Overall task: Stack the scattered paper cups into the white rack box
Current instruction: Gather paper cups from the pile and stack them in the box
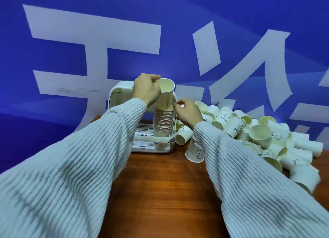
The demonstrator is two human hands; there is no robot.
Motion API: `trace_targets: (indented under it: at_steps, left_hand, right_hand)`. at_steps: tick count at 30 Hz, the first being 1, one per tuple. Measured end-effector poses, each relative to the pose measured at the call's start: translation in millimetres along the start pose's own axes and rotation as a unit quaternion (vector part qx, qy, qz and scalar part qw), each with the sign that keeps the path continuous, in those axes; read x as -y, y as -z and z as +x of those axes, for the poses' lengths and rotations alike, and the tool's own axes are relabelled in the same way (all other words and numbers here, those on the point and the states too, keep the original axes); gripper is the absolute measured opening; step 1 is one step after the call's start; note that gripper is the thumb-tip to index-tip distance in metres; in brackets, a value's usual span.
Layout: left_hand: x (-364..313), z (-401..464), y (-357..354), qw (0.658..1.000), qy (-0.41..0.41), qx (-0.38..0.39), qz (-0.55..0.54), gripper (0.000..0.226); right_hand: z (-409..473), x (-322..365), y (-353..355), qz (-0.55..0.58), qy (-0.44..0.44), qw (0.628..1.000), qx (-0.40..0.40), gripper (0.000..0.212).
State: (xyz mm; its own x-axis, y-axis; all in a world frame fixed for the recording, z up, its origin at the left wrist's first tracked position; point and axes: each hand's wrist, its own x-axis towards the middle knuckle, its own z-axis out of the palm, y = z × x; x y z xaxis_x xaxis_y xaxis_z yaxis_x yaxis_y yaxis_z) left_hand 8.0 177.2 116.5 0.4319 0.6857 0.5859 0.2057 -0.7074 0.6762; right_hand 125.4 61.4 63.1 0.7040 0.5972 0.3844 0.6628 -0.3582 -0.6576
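Observation:
A white rack box [117,93] with a raised lid stands at the far middle of the wooden table. Inside it rises a tall stack of nested paper cups [163,124]. My left hand [146,90] grips a single cream paper cup [166,92] by its rim and holds it, tilted, with its base set into the top of the stack. My right hand [187,113] hovers beside the stack's top rim, fingers curled with thumb and forefinger close together; I cannot tell whether they touch the rim.
A large heap of scattered paper cups [249,134] printed with smiley faces covers the table's right side. One cup [195,152] stands upside down near the rack. A blue banner with white characters [106,51] hangs right behind the table.

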Motion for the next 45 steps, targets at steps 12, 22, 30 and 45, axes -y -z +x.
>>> trace_targets:
  at_steps: [12, 22, 30, 45]
  left_hand:
    - [31, -45, -36, 0.981, 0.006, 0.146, 0.131, 0.072]
    - [52, -40, -56, 0.989, 0.111, 0.095, 0.001, 0.084]
    - [49, -15, -95, 0.982, 0.142, 0.11, 0.052, 0.075]
    - [46, -26, -104, 0.989, 0.13, 0.064, 0.019, 0.088]
  right_hand:
    - [-19, -17, 15, 0.072, -0.041, 0.993, -0.081, 0.024]
    - [-26, -39, 34, 0.071, -0.065, 0.992, -0.084, 0.031]
    - [-25, -68, 36, 0.057, -0.044, 0.995, -0.072, 0.027]
    - [-44, -94, 59, -0.059, 0.02, 0.998, -0.001, 0.019]
